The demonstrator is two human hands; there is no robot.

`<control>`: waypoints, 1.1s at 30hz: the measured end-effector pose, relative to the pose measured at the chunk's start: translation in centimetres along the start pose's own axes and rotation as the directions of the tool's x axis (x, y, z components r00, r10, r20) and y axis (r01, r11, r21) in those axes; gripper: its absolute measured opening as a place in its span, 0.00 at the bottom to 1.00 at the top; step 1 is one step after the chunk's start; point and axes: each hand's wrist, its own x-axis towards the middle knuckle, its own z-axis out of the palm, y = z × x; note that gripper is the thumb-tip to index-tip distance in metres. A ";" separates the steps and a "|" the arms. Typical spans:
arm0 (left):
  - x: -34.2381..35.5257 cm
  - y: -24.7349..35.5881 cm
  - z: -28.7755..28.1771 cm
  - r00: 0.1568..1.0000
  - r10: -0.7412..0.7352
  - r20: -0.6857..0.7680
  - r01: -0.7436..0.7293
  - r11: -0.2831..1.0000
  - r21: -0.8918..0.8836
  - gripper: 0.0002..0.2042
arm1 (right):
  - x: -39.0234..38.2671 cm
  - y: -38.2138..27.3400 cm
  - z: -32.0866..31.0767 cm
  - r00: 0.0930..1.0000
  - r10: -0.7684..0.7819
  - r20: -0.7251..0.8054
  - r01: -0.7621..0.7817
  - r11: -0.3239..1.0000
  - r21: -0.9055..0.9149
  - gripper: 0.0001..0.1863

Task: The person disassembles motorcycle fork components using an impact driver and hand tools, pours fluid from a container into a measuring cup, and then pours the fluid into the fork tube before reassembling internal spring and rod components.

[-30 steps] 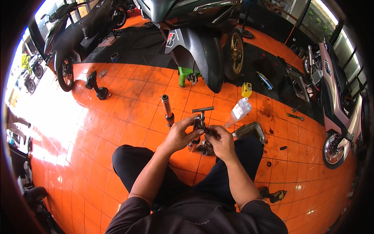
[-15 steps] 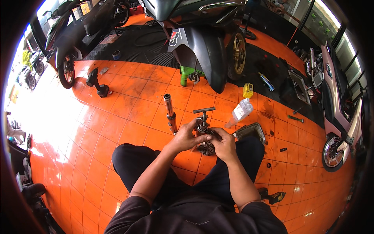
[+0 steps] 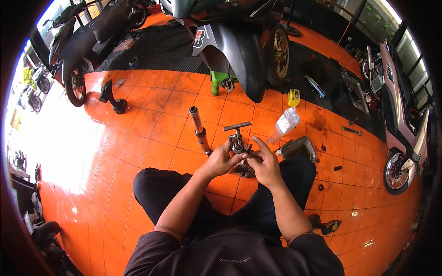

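Note:
Between my knees stands a fork leg (image 3: 238, 148) with a T-handle tool (image 3: 237, 130) rising from its top end. My left hand (image 3: 222, 161) is wrapped round its upper part, thumb pointing right. Against its right side rests my right hand (image 3: 264, 165), its thumb near the left thumb and index finger lifted away; its lower fingers are hidden. Dark, crumpled material (image 3: 244, 171) shows below my hands. To the left, a second fork leg (image 3: 199, 129) stands slightly tilted, with a shiny upper tube.
A clear bottle (image 3: 287, 121) and an oily metal pan (image 3: 311, 146) lie right of my hands. Beyond are a yellow box (image 3: 293, 97), a green stand (image 3: 216, 85) and a raised motorcycle (image 3: 241, 60). A cordless driver (image 3: 113, 97) stands left; a hammer (image 3: 351, 130) lies right.
My right index finger has lifted and straightened away from the fork leg. The T-handle has turned slightly. The whole view has shifted a little.

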 end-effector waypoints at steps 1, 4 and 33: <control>-0.1 0.0 0.0 1.000 0.005 0.003 -0.005 0.999 0.034 0.22 | -0.3 -0.2 -0.1 1.000 -0.029 -0.011 0.028 0.994 -0.109 0.27; -0.4 -0.7 -0.1 1.000 -0.012 0.003 0.012 1.000 0.023 0.22 | -0.9 -0.4 -0.5 0.970 -0.241 0.003 0.216 0.865 -0.452 0.27; 0.2 -4.3 3.9 0.966 -0.227 -0.122 0.215 0.971 -0.104 0.12 | 8.3 -19.2 6.2 0.760 0.414 0.501 0.518 0.081 -0.852 0.26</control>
